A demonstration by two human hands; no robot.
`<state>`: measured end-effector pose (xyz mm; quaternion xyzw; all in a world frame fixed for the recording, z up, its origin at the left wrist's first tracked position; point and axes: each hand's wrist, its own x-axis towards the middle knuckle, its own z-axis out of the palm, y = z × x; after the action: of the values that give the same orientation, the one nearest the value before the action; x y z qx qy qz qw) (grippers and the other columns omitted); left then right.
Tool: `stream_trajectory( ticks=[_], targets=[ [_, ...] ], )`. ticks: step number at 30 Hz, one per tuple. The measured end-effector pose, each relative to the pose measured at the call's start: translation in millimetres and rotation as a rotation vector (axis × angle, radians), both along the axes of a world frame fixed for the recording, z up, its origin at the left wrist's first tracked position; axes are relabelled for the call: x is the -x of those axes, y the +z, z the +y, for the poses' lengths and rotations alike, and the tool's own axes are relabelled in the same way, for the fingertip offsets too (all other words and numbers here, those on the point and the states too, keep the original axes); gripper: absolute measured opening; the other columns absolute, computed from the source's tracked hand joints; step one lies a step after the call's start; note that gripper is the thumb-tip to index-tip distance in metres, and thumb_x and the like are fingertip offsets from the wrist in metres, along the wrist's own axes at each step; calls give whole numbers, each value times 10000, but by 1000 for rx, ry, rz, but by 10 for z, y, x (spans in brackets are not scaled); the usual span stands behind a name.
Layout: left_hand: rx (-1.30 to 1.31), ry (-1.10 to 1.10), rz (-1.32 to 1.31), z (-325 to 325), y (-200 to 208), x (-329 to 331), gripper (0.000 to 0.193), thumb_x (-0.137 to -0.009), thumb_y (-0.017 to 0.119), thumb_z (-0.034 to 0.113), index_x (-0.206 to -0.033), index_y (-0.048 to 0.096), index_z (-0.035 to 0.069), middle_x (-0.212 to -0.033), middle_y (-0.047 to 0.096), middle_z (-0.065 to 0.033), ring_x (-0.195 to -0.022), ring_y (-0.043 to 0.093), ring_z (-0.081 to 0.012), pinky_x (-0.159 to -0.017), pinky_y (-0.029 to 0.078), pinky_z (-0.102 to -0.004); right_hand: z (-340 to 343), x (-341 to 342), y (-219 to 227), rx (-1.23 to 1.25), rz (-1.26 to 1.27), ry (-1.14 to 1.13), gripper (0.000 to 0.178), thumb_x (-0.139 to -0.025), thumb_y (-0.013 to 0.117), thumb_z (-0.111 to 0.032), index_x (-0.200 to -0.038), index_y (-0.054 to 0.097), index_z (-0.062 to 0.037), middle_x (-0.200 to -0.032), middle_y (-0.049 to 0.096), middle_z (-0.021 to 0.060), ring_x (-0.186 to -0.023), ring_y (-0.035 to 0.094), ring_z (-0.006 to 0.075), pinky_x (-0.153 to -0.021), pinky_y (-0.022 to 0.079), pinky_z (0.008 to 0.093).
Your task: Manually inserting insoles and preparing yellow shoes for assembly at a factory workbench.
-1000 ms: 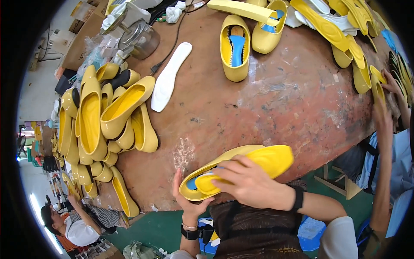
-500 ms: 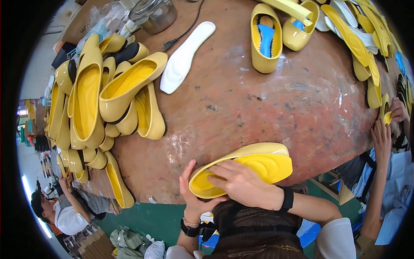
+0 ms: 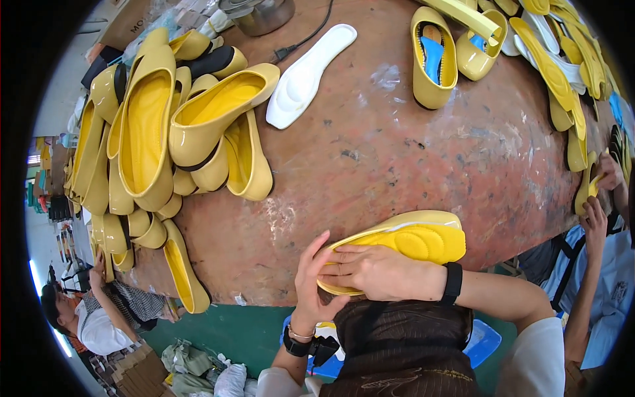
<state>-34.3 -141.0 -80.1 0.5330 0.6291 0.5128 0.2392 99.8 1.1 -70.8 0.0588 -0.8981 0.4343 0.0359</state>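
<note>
A glossy yellow slip-on shoe [image 3: 397, 220] lies tilted at the table's near edge, toe to the left. Inside it is a bright yellow insole [image 3: 433, 242], its heel end reaching past the shoe's heel rim. My left hand [image 3: 311, 274] wraps the toe, fingers along the far side and thumb on the near side. Across the shoe's mouth lies my right hand [image 3: 378, 270], its fingers stretched toward the toe and pressing on the insole. The right thumb and the insole's front are hidden.
A heap of yellow shoes [image 3: 142, 132] fills the table's left. Farther back lie a white insole [image 3: 309, 78], a plug [image 3: 283, 53], a metal pot [image 3: 261, 16] and a shoe with a blue insert [image 3: 433, 63]. More insoles [image 3: 546, 63] line the right, near a co-worker's hands [image 3: 598, 198].
The view has shifted, so the table's things sit a little differently. My right hand has flattened and reached farther toward the toe; its fingers now lie close to my left hand.
</note>
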Motion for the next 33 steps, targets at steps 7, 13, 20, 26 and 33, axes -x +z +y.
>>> stream_trajectory(
  ticks=[7, 13, 20, 26, 33],
  targets=[
    [40, 74, 28, -50, -57, -12, 189, -933, 507, 167, -1054, 485, 24, -1260, 567, -306, -1133, 589, -429, -969, 469, -482, -118, -325, 193, -334, -132, -340, 319, -807, 585, -170, -1042, 768, -56, -1289, 657, 141, -1266, 580, 235, -1139, 373, 403],
    [77, 170, -18, -14, 7, -194, 206, -929, 554, 170, -1049, 471, 25, -1302, 527, -310, -1130, 578, -425, -982, 455, -464, -151, -394, 262, -564, -115, -501, 321, -756, 608, -108, -1029, 775, -86, -1228, 681, 159, -1230, 604, 250, -1158, 348, 420],
    [380, -28, 506, 76, 517, -905, 531, -848, 725, 260, -1246, 523, -27, -1534, 327, -278, -1054, 608, -391, -914, 525, -414, 634, -384, 388, -467, 171, -1213, 251, -731, 692, -35, -980, 727, -43, -975, 670, 126, -972, 636, 333, -1018, 414, 492],
    [524, -181, 712, 268, 578, -1226, 514, -761, 776, 288, -1147, 638, -23, -1407, 490, -178, -749, 643, -300, -562, 566, -379, 307, -756, 763, -49, 48, -860, 223, -740, 687, -8, -957, 639, -25, -1146, 588, 220, -1004, 622, 409, -827, 536, 448],
    [602, -225, 797, 285, 481, -1238, 459, -743, 778, 342, -1051, 707, 9, -1205, 636, -157, -696, 653, -294, -510, 553, -390, -114, -821, 311, -318, -57, -810, 416, -727, 667, 16, -1136, 594, 17, -1288, 585, 237, -1234, 559, 397, -1157, 295, 543]
  ],
)
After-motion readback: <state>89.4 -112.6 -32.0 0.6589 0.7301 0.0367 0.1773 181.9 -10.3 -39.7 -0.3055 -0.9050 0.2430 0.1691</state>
